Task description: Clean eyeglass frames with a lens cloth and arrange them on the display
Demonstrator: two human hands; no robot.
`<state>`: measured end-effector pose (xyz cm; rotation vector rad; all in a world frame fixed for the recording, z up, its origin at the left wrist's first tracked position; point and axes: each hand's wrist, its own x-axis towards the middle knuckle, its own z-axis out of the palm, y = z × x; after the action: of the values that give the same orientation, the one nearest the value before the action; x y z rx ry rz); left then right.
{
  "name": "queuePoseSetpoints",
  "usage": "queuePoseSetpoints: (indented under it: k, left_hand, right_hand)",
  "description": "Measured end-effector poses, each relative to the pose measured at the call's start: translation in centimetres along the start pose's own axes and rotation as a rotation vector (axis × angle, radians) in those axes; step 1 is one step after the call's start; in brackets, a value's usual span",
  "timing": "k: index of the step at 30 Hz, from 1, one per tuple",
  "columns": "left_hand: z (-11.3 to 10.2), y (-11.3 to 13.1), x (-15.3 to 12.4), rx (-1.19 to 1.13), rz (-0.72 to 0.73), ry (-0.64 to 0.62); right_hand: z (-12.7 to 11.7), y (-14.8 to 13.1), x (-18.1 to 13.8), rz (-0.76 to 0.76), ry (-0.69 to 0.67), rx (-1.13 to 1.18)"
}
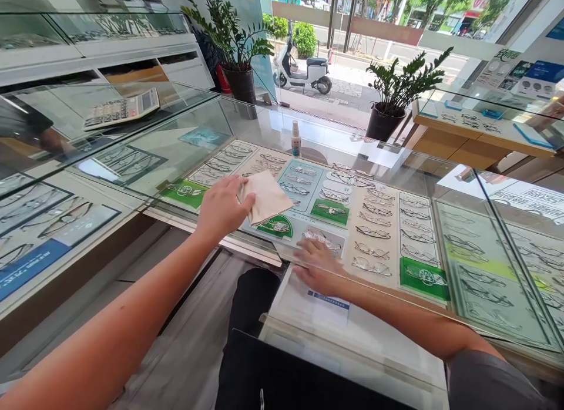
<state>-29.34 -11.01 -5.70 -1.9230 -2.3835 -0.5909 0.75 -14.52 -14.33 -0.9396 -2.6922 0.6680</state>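
My left hand (224, 203) is above the glass counter, closed on a folded beige cloth (271, 197) pinched between thumb and fingers. My right hand (319, 268) is low at the near side of the case and looks to be behind the front glass edge. Its fingers are spread, at a pair of eyeglasses (328, 239) on a grey card; whether they touch the frame I cannot tell. Rows of eyeglasses (374, 231) lie around it in the case. Below my right forearm, a pulled-out drawer (388, 345) holds a white sheet with a blue band.
A small spray bottle (295, 140) stands on the glass counter top (264, 119). A large calculator (123, 109) is at the left. Potted plants (240, 75) stand at the far side, before the shop window. The glass edge crosses over my right forearm.
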Motion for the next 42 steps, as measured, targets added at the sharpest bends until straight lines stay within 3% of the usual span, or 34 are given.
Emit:
queuePoseSetpoints:
  k: [2,5,6,8,10,13,16,20,26,35,42]
  left_hand:
    - [0.1,0.0,0.1,0.002,0.01,0.006]
    - [0.1,0.1,0.2,-0.001,0.02,0.008]
    - [0.1,0.1,0.2,-0.002,0.022,0.004]
    - [0.1,0.2,0.1,-0.002,0.026,-0.003]
    - [0.2,0.1,0.1,-0.004,0.029,0.005]
    - [0.4,0.0,0.1,-0.015,0.032,0.031]
    - [0.6,-0.2,0.2,-0.023,0.031,0.033]
    - [0.8,-0.4,0.4,-0.028,0.029,0.027]
    - [0.7,-0.5,0.3,-0.047,0.028,0.026]
    - [0.7,-0.3,0.3,-0.064,0.022,0.04]
    - [0.7,-0.3,0.3,-0.079,0.03,0.054]
  right_hand:
    - [-0.9,-3.2,-3.0,-0.034,-0.155,0.114]
    - [-5.2,-7.1,-6.1,-0.056,-0.363,0.208]
    - [-7.2,-7.9,-6.6,-0.09,-0.391,0.221]
    - [-11.6,-8.4,-6.5,-0.115,-0.314,0.18]
    - [-15.9,-6.9,-5.1,-0.065,-0.141,0.034]
    - [-20.8,-1.4,-1.1,0.04,0.107,-0.249]
    - [-23.2,5.2,3.1,0.09,0.138,-0.441]
    - [-23.4,10.6,6.6,0.195,0.056,-0.521]
    - [-22.3,12.3,8.5,0.212,0.051,-0.517]
    - [-21.4,12.3,9.3,0.273,0.11,-0.467]
    - [-21.7,8.3,6.2,0.286,0.19,-0.34]
